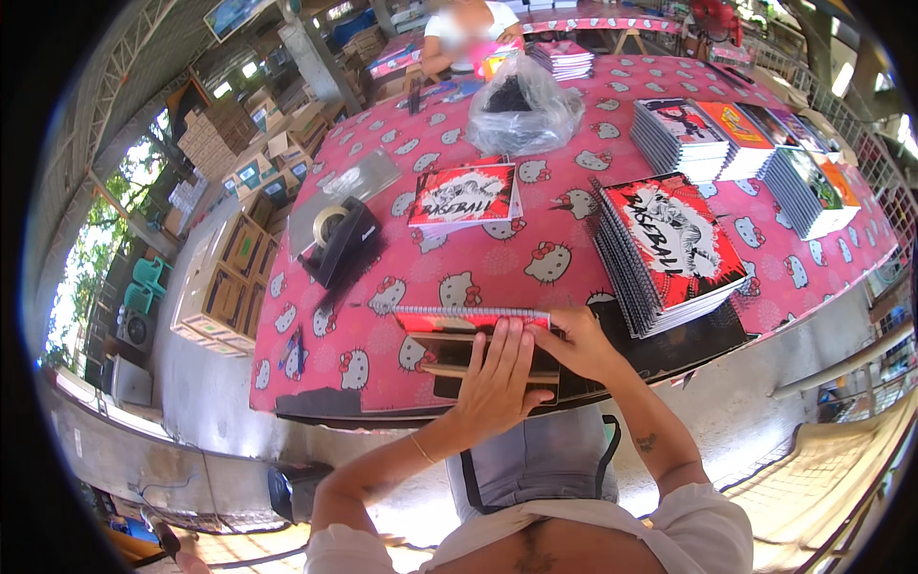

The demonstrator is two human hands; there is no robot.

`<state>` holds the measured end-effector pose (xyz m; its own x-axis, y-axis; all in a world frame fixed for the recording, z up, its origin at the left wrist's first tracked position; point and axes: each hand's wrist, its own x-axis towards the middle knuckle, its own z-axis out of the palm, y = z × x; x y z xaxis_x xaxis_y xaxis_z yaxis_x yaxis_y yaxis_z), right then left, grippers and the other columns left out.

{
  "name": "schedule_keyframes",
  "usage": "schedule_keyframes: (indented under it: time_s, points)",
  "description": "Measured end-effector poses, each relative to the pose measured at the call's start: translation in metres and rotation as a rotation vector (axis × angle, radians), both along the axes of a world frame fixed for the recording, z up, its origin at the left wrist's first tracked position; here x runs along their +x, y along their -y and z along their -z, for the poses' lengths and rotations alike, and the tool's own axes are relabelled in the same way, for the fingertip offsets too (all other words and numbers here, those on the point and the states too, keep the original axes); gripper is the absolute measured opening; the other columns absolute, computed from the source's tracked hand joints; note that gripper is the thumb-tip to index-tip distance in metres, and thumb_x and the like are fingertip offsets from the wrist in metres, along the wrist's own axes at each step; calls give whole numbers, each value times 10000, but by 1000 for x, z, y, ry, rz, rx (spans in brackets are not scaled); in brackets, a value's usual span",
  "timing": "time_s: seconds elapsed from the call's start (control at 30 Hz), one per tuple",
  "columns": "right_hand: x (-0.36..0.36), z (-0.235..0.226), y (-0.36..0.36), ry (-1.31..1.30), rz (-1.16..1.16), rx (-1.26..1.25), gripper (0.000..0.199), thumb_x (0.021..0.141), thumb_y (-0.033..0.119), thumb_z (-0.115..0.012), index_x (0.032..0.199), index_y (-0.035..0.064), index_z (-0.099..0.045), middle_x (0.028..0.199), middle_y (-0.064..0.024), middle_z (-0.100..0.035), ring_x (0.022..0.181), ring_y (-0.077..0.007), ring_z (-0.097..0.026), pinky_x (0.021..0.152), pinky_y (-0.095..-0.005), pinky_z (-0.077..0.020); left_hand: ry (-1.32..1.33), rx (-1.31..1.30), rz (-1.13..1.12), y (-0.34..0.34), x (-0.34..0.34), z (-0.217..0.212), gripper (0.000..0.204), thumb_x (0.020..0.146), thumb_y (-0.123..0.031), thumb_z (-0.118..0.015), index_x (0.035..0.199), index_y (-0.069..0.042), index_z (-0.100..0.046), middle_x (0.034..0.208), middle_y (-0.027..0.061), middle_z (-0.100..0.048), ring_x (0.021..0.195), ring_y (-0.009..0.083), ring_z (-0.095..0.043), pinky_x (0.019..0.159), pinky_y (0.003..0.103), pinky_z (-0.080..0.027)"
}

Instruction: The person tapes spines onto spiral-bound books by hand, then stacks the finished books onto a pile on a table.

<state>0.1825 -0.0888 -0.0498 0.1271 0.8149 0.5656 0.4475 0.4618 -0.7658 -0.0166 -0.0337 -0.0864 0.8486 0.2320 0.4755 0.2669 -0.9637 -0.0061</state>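
Note:
At the table's near edge, a spiral notebook (430,322) with a red, black and white cover sits against a dark wooden-edged block (448,370), its coil along the far side. My left hand (495,371) lies over the notebook and block, fingers stretched out flat and thumb apart. Closed around the coil's right end is my right hand (578,344), its fingertips partly hidden. Just right of it stands a stack of spiral notebooks (669,244) with red, black and white covers. Farther off lies a small pile of similar printed covers (466,195).
A black tape dispenser (346,244) stands at left on the pink patterned table (459,287). Beyond are a clear plastic bag (526,120) and more notebook stacks (684,139). Another person (471,38) sits across the table. Cardboard boxes (227,277) line the floor at left.

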Motion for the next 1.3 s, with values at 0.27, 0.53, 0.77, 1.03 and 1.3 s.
schedule_keyframes:
  time_s: [0.27, 0.53, 0.77, 1.03, 1.3]
  points:
    - [-4, 2, 2, -67, 1, -90, 196, 923, 82, -725, 1097, -8, -713, 754, -163, -655, 583, -197, -541, 553, -339, -440, 132, -61, 8, 5, 3, -40, 740, 1035, -455, -527, 1526, 78, -376, 1552, 289, -429, 1481, 430, -379, 1206, 611, -201]
    - [23, -27, 11, -19, 0, -91, 199, 925, 67, -727, 1101, -25, -725, 795, -134, -716, 691, -162, -672, 671, -311, -546, 175, -191, 63, -48, 19, -87, 187, 978, -208, -672, 1102, -72, -703, 968, 86, -732, 947, 297, -706, 1181, 566, -283]
    - [43, -57, 1, 76, -216, -228, 103, 866, 47, -752, 906, -22, -686, 802, -79, -710, 753, -147, -712, 685, -280, -563, 119, -210, 62, -47, 22, -93, 126, 956, -192, -691, 999, -76, -716, 897, 95, -722, 871, 299, -694, 1131, 532, -362]
    - [-17, -70, 14, 172, 306, 197, 433, 794, 217, -834, 1149, 39, -663, 1128, -169, -675, 1048, -364, -683, 870, -416, -557, 186, -274, 56, -55, -8, -138, 247, 841, -17, -741, 1087, -21, -724, 953, 174, -728, 807, 346, -708, 719, 419, -568]
    - [38, -137, 101, -328, 396, -143, 714, 946, 160, -756, 1517, -51, -381, 1327, -206, -622, 1165, -242, -630, 998, -384, -502, 574, 68, 476, -22, 123, -262, 475, 954, -275, -724, 1377, -72, -651, 1200, 195, -648, 1156, 362, -601, 982, 441, -474]
